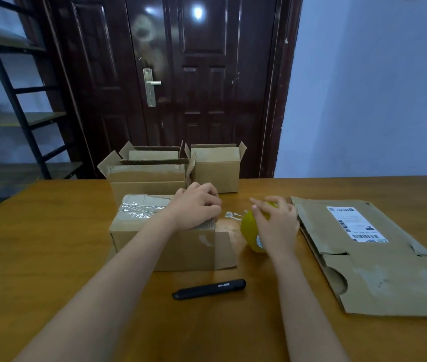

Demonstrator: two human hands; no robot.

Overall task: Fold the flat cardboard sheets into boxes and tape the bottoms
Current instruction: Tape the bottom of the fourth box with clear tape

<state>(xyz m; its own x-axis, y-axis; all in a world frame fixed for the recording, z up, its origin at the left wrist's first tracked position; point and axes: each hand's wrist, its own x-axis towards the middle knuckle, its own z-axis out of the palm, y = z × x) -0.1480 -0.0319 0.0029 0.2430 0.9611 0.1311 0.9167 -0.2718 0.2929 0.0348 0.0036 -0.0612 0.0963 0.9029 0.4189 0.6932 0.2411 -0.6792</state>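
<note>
Near the middle of the wooden table point(50, 231) I see the box being worked on point(170, 244), lying bottom-up with its flaps closed and wrinkled clear tape point(141, 206) already across the left part of the upturned face. My left hand point(196, 207) rests on the right end of that face, fingers curled down over the far right edge, pressing the cardboard; whether it pinches the tape end I cannot tell. A shiny strand of tape runs from under those fingers to the yellow tape roll point(252, 228), which stands on edge on the table just right of the box. My right hand point(276, 218) lies over the roll with fingers bent around its top, gripping it.

Behind the box stand three folded boxes with their top flaps up. The front one point(147, 178) touches the box under my hand, and I see only its own cardboard inside. The one behind it point(152, 152) shows only its rim and inner wall. The third point(216, 168) stands to their right, and its inside is hidden from me.

Right of the roll lies a flat cardboard sheet point(379, 270), unfolded, bearing a white shipping label point(356, 224). A black pen point(208, 289) lies on the table in front of the box, apart from it.
</note>
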